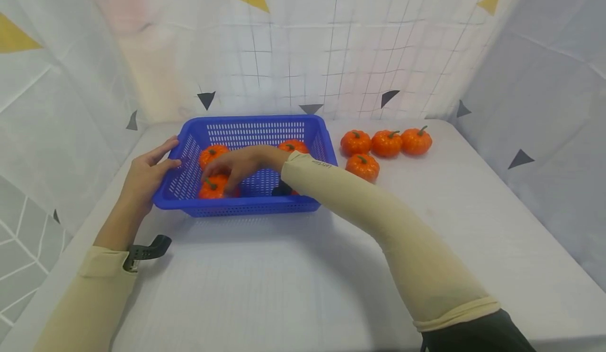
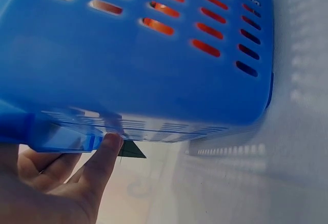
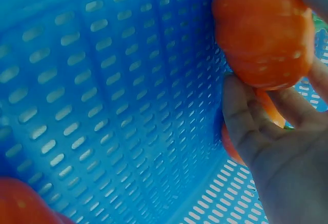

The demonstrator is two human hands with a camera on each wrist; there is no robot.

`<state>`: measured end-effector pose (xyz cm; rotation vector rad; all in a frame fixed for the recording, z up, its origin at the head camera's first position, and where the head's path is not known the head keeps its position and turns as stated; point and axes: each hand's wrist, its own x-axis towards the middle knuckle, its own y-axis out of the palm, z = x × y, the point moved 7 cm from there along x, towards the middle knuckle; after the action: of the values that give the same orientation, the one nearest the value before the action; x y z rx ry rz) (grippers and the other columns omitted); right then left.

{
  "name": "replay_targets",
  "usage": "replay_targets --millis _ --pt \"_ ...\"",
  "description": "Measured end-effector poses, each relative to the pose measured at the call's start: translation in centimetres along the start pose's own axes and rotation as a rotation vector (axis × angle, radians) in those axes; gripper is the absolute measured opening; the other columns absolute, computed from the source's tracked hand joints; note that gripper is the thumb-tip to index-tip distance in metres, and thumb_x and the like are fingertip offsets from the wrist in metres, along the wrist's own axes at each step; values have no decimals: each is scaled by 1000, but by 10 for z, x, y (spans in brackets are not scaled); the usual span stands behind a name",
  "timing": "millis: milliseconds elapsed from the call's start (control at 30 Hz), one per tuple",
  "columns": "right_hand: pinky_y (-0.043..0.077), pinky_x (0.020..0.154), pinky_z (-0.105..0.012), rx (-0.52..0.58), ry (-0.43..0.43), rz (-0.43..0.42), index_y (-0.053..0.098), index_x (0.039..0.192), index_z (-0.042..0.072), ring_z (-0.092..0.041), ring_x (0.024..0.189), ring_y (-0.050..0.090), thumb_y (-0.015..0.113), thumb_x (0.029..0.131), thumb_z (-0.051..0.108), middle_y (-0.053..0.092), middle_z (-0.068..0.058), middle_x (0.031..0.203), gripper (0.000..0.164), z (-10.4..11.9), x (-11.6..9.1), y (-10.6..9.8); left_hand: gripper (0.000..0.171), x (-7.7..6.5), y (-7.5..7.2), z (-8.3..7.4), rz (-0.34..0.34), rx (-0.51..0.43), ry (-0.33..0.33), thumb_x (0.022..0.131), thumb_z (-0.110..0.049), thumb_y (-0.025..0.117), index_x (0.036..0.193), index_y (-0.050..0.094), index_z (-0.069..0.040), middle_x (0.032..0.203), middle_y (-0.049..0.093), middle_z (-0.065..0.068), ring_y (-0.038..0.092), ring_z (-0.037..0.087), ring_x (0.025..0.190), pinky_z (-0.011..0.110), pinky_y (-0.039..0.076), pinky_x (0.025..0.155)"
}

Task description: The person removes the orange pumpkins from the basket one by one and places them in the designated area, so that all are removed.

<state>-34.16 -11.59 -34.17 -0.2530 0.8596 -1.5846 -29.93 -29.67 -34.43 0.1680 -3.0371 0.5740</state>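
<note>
A blue plastic basket point(image 1: 255, 201) with slotted walls stands on the table. My left hand point(image 1: 142, 178) holds its left rim; in the left wrist view a finger point(image 2: 105, 155) presses the outer wall under the rim. Reaching inside, my right hand point(image 1: 246, 163) grips a small orange pumpkin point(image 1: 214, 188) near the front left corner. The right wrist view shows this pumpkin point(image 3: 264, 34) between the fingers and thumb. Behind it lies another pumpkin point(image 1: 212, 153). One more pumpkin point(image 1: 292, 144) sits at the right, partly covered by the right arm.
Several pumpkins rest on the white table point(image 1: 473, 225) right of the basket: a back row with a left point(image 1: 356, 142), a middle point(image 1: 386, 143) and a right pumpkin point(image 1: 416, 141), and a nearer pumpkin point(image 1: 362, 168). White cloth walls point(image 1: 293, 41) enclose the table's back and sides.
</note>
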Motion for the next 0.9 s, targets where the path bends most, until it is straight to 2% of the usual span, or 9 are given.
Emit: replay_targets --millis 267,467,700,900 --pt "46 104 -29 -32 55 -94 56 149 21 -15 132 45 80 92 33 51 1 149 63 -9 -1 -7 57 0 2 3 9 -40 2 107 -23 59 160 39 -17 167 32 -1 14 24 157 50 11 124" --pt "48 104 -31 -54 71 -137 50 155 20 -18 136 45 80 91 38 48 -3 152 72 -5 -5 -13 57 -1 2 2 9 -43 3 107 -23 59 161 39 -17 167 32 -1 14 25 157 51 13 124" --pt "45 108 -31 9 37 -203 52 154 17 -18 138 45 80 91 36 48 -6 155 72 2 -11 -22 57 -1 1 -1 1 -28 17 107 -24 59 160 40 -16 166 33 1 15 26 157 49 12 124" --pt "44 107 -27 8 -14 -222 53 152 14 -18 135 47 79 92 33 52 -5 151 69 9 -11 -25 57 0 1 0 5 -25 20 107 -23 59 160 40 -17 166 33 1 15 25 157 49 12 124"
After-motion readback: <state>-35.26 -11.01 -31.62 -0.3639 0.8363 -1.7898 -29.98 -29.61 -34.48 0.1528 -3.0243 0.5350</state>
